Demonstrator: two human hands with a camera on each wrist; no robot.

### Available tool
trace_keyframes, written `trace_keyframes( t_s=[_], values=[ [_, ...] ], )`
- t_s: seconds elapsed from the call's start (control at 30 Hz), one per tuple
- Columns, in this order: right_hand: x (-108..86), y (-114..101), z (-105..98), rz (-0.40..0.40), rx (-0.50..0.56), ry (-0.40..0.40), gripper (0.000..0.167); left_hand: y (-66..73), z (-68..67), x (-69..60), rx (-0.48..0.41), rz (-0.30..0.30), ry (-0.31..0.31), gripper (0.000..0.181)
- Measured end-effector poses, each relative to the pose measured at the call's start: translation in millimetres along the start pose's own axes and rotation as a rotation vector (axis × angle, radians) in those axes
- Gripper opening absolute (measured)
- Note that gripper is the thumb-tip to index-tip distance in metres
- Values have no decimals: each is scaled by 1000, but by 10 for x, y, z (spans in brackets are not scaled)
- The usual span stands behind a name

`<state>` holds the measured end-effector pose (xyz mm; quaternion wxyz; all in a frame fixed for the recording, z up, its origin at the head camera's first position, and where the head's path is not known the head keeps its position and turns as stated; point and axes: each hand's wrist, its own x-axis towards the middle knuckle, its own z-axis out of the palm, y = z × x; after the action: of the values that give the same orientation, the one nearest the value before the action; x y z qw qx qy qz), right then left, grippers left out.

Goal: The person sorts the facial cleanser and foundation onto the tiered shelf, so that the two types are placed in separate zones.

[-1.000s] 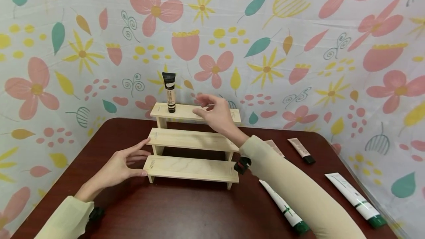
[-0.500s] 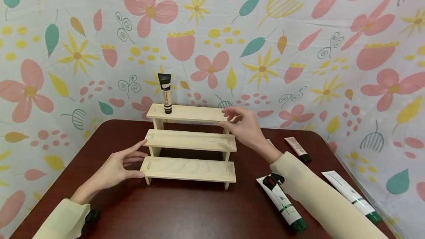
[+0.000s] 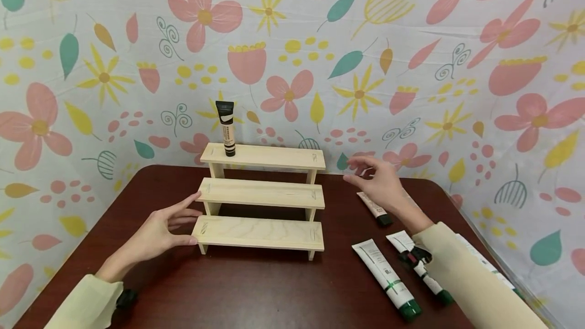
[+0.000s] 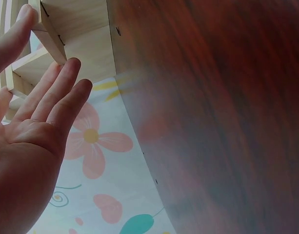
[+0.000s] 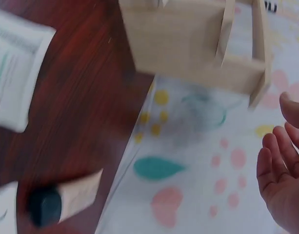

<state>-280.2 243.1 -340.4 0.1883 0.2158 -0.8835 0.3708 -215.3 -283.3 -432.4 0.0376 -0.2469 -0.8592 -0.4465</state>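
Observation:
A three-tier wooden rack (image 3: 262,192) stands on the table. On its top tier, near the left end, a black-and-beige tube (image 3: 228,128) stands upright. My left hand (image 3: 153,232) touches the rack's left side with extended fingers; in the left wrist view its fingertips (image 4: 73,63) lie against the wooden end. Right of the rack, my right hand (image 3: 384,187) is in the air with loosely bent fingers and holds nothing. Just below it lies a small pinkish tube (image 3: 372,206) with a black cap.
Several white tubes with green caps lie at the right, including one in front (image 3: 384,275), one partly behind the right wrist (image 3: 431,281) and one mostly under the sleeve (image 3: 484,258). A patterned cloth (image 3: 283,39) hangs behind the table (image 3: 256,293).
My right hand has moved right, from over the rack's top tier to above the tubes. The left hand stays at the rack, and the upright tube stays put. The view shifts slightly.

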Motion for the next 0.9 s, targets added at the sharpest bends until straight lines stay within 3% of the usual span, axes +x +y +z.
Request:
trace_keyframes(
  t_s=[0.2,0.37,0.57,0.9],
  values=[
    [-79,436,-217,1,-56,-57,30,-13,-3,2,0,-2,3,105],
    [-201,742,-311,54,-57,-144,28,-13,-4,-2,5,-3,2,105],
    [-333,995,-381,166,-76,-270,34,-21,-12,5,1,8,-1,105],
    [-429,1334,-329,253,-68,-420,46,-29,-8,-11,-2,4,-2,104]
  ],
)
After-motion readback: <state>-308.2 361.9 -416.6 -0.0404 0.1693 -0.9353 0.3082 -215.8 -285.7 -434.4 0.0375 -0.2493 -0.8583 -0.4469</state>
